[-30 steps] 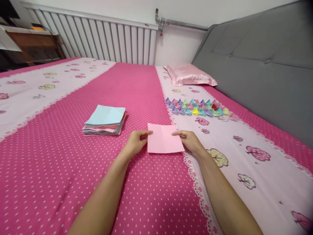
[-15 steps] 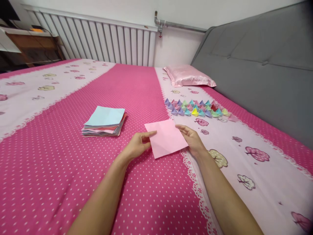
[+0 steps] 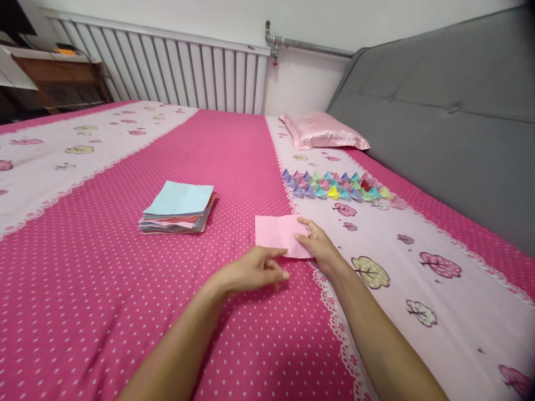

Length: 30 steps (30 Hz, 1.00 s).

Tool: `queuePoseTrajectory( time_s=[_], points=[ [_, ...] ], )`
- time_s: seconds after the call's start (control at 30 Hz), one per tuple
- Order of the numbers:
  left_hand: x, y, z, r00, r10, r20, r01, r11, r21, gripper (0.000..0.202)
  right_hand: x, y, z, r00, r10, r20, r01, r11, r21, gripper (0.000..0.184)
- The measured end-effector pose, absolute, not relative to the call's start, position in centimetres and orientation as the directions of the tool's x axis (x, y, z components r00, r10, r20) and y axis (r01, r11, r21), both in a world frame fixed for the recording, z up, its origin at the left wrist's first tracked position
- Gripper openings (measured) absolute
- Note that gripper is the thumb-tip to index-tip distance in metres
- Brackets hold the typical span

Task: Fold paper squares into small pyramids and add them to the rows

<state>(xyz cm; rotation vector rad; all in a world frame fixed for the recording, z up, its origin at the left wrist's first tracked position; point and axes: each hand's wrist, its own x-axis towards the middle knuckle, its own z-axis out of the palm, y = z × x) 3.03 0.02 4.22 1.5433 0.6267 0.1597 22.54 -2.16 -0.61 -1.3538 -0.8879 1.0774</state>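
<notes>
The pink sheet (image 3: pixel 271 229) is pinched at its right edge between thumb and fingers of the right hand (image 3: pixel 322 246), so it extends leftward from that grip above the bed (image 3: pixel 234 145). The left hand (image 3: pixel 249 270) sits at the sheet's near edge, its thumb and fingers loosely parted with nothing gripped between them; whether its forefinger touches the paper I cannot tell.

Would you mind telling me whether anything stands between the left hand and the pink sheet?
Nothing visible does. The left hand is at the near edge of the pink sheet, though contact is unclear. The right hand holds the sheet's right side; the paper stack lies off to the left.
</notes>
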Motion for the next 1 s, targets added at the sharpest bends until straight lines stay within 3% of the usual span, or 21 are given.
queuePoseTrajectory(
  time_s=[0.1, 0.23, 0.3, 0.43, 0.53, 0.63, 0.73, 0.8, 0.87, 1.0],
  points=[
    [2.6, 0.5, 5.2, 0.773, 0.574, -0.269, 0.33, -0.002, 0.944, 0.046, 22.6, -2.5, -0.2, 0.194, 0.974, -0.113, 0.022, -0.12, -0.993, 0.064],
    [2.6, 2.0, 3.8, 0.447, 0.893, -0.046, 0.411, -0.16, 0.898, 0.032, 22.1, -2.8, -0.1, 0.123, 0.987, -0.101, 0.132, -0.117, -0.984, 0.065],
    [2.8, 2.6, 2.5, 0.323, 0.936, 0.138, 0.564, -0.308, 0.766, 0.031, 22.0, -2.8, -0.3, 0.107, 0.989, -0.102, 0.168, -0.119, -0.979, 0.065],
    [3.3, 3.1, 0.8, 0.408, 0.849, 0.335, 0.714, -0.526, 0.462, 0.042, 22.5, -2.8, -0.3, 0.218, 0.973, -0.077, 0.414, -0.163, -0.896, 0.066],
    [3.9, 2.9, 0.3, 0.531, 0.776, 0.341, 0.692, -0.629, 0.354, 0.047, 22.3, -2.8, 0.3, 0.422, 0.889, 0.179, 0.696, -0.191, -0.692, 0.063],
    [4.6, 2.4, -0.1, 0.621, 0.718, 0.314, 0.651, -0.696, 0.303, 0.05, 20.7, -3.0, 0.8, 0.274, 0.866, 0.418, 0.839, -0.003, -0.544, 0.057],
    [5.0, 2.1, -0.8, 0.703, 0.669, 0.241, 0.608, -0.741, 0.286, 0.053, 18.7, -3.1, 0.2, -0.071, 0.945, 0.319, 0.837, 0.23, -0.496, 0.058],
    [5.0, 2.0, -1.3, 0.731, 0.662, 0.164, 0.608, -0.742, 0.282, 0.057, 18.0, -3.0, -0.7, -0.217, 0.96, 0.179, 0.828, 0.278, -0.487, 0.061],
    [5.0, 2.0, -1.7, 0.73, 0.675, 0.107, 0.632, -0.726, 0.269, 0.059, 17.9, -2.8, -1.5, -0.244, 0.965, 0.099, 0.849, 0.262, -0.459, 0.064],
    [5.1, 2.1, -1.9, 0.709, 0.702, 0.061, 0.678, -0.704, 0.213, 0.057, 18.5, -2.4, -2.2, -0.201, 0.977, 0.075, 0.898, 0.214, -0.384, 0.066]
  ],
)
